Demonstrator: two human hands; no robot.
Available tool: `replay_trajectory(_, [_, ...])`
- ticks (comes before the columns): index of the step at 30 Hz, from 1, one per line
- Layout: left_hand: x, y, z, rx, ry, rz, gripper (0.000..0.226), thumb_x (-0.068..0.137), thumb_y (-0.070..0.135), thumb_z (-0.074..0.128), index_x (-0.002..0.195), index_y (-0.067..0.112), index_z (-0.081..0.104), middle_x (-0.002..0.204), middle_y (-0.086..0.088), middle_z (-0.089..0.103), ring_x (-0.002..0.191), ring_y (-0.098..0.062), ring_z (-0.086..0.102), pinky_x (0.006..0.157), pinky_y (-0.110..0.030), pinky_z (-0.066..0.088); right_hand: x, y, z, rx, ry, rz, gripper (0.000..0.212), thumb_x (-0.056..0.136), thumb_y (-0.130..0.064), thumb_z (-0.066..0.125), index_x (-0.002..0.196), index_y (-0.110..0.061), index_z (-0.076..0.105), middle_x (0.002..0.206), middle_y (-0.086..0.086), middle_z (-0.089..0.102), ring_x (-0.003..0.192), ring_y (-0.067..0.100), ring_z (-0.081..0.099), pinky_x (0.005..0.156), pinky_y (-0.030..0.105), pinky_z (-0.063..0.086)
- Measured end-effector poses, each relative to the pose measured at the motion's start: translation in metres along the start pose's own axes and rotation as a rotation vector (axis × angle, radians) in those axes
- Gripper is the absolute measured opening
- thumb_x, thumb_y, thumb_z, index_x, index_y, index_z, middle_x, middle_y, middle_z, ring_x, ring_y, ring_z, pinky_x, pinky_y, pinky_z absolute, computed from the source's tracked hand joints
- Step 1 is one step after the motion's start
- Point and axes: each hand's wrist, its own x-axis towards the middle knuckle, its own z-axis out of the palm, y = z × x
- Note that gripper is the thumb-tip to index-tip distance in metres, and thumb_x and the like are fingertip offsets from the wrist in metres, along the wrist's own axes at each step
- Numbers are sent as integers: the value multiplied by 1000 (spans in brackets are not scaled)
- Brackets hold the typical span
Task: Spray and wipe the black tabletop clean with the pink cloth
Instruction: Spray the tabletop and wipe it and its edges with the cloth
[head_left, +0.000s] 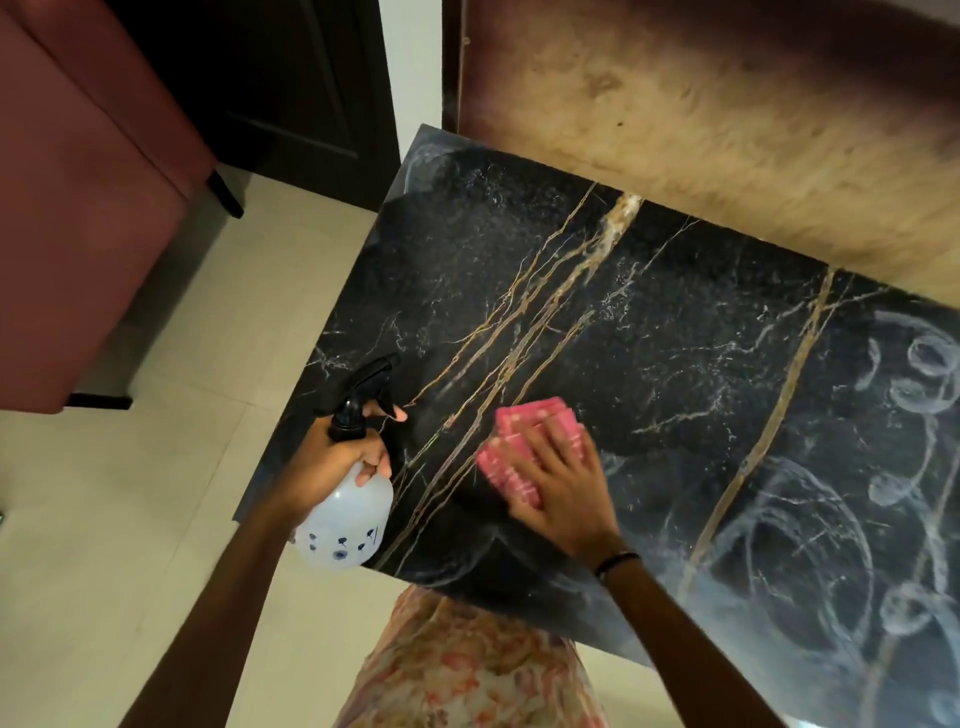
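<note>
The black marble-look tabletop with gold veins fills the middle and right of the head view. White chalky swirls and loops mark its right part, with fainter ones at the far left corner. My right hand lies flat on the folded pink cloth, pressing it onto the table near the front left. My left hand grips a translucent spray bottle with a black trigger head, held over the table's left edge, its nozzle pointing away from me.
A dark red sofa stands on the pale tiled floor to the left. A wooden panel runs along the table's far edge. A dark door is behind. My floral garment touches the near edge.
</note>
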Motion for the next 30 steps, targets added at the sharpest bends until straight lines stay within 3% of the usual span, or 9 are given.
replay_trajectory(3, [-8,-6,-2,25,26,-25,45,61,6,54,105,7,64,51,-17,53,48,-20,47,75,-28,46,22,32,-7,6,-23,225,66,88,-64,31,148,-37,25,157,1,24,147,27,15,110,63,20])
replay_trajectory(6, [-16,-11,-1,42,53,-31,40,64,4,51,101,10,65,53,-20,51,45,-15,50,78,-29,44,73,11,-11,31,-10,335,66,89,-64,25,148,-37,19,157,2,23,145,31,18,111,66,14])
replay_trajectory(9, [-23,-12,-1,33,52,-31,40,64,4,52,100,8,66,59,-24,55,42,-14,46,73,-29,46,93,-50,-6,27,-8,185,68,87,-62,30,148,-32,23,156,6,26,144,32,20,108,71,17])
replay_trajectory(12, [-28,-15,0,34,68,-14,34,61,8,57,90,-7,65,54,-20,55,43,-18,45,72,-37,45,57,-117,0,132,1,-6,58,90,-54,41,143,-30,36,153,1,34,145,29,20,108,67,20])
replay_trajectory(14, [-32,-17,0,25,80,3,23,61,6,57,80,7,70,48,-14,54,49,-25,45,75,-38,48,14,-136,8,142,-8,-111,55,89,-53,44,140,-33,39,148,-3,40,142,27,26,108,67,22])
replay_trajectory(16, [-38,-20,0,8,95,8,31,63,3,53,81,22,71,44,-9,54,51,-26,45,73,-28,52,-29,-124,14,71,-39,-176,59,88,-59,43,142,-38,34,148,-5,41,141,26,28,110,66,23])
replay_trajectory(21, [-56,-28,-2,28,131,-12,30,65,8,53,90,-3,66,63,-40,52,45,-13,50,81,-41,48,-55,-57,10,44,-72,37,61,89,-61,33,145,-37,28,152,2,37,145,27,12,110,63,17])
replay_trajectory(24, [-70,-32,-2,26,143,6,34,67,8,52,96,-4,65,62,-36,53,45,-12,50,77,-35,49,-8,-67,2,71,-56,182,64,88,-60,34,147,-36,25,157,1,23,146,29,16,112,66,12])
replay_trajectory(30, [-89,-40,4,55,190,37,37,65,6,50,92,-18,57,59,-26,57,43,-18,42,62,-27,45,15,-158,5,141,-85,-67,60,90,-54,33,146,-33,30,155,2,30,145,29,21,107,70,20])
